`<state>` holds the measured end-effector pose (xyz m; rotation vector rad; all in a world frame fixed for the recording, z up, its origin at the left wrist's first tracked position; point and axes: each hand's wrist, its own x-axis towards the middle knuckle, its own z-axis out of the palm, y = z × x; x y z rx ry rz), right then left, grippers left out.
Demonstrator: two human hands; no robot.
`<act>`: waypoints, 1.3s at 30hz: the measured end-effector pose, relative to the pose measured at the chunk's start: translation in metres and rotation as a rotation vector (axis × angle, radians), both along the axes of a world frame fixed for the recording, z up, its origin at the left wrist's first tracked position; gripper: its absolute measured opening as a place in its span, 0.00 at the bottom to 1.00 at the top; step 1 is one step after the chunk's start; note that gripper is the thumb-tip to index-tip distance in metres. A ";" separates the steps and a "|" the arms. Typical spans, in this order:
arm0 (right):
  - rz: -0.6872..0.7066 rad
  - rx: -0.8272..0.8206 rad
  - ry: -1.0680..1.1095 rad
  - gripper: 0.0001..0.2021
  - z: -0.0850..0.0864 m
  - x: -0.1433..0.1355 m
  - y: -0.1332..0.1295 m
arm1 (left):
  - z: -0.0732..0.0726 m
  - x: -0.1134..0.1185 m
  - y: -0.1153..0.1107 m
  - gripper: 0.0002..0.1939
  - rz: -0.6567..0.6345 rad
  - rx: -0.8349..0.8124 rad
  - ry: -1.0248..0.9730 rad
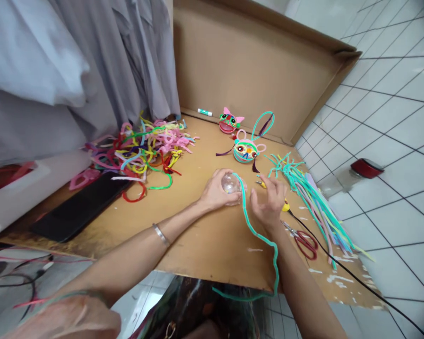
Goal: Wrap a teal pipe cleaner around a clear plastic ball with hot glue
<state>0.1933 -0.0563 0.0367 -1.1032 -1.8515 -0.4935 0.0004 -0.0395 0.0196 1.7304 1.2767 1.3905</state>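
Note:
My left hand [217, 190] is wrapped round a small clear plastic ball [229, 183]. A long turquoise pipe cleaner [247, 212] touches the ball's upper right side, runs down between my hands and hangs over the table's front edge. Just to the right, my right hand [269, 197] is raised, thumb and fingers apart, with nothing seen between them. Behind it shows part of a yellow glue gun [286, 206] with a black cord; my hand hides the rest. Red-handled scissors [305, 242] lie near my right wrist.
Two decorated animal-face balls [245, 151] and a glue stick [205, 112] are at the back by a cardboard panel [250, 66]. Loose pipe cleaners [151, 146] are heaped at left beside a black phone [81, 207]. Straight pipe cleaners [314, 202] and a red-lidded jar [366, 168] are at right.

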 end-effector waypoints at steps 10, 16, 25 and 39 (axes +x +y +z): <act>0.211 0.096 -0.034 0.14 0.002 -0.022 -0.008 | 0.007 0.000 -0.003 0.31 -0.026 0.019 0.039; 0.211 0.004 0.192 0.08 0.001 -0.026 -0.004 | 0.008 0.002 -0.006 0.31 -0.037 0.055 0.054; 0.206 -0.027 0.314 0.10 0.004 -0.030 -0.012 | 0.008 0.002 -0.007 0.31 -0.064 0.040 0.053; 0.315 -0.082 0.290 0.08 0.003 -0.030 -0.016 | 0.008 0.005 -0.008 0.31 -0.055 0.034 0.043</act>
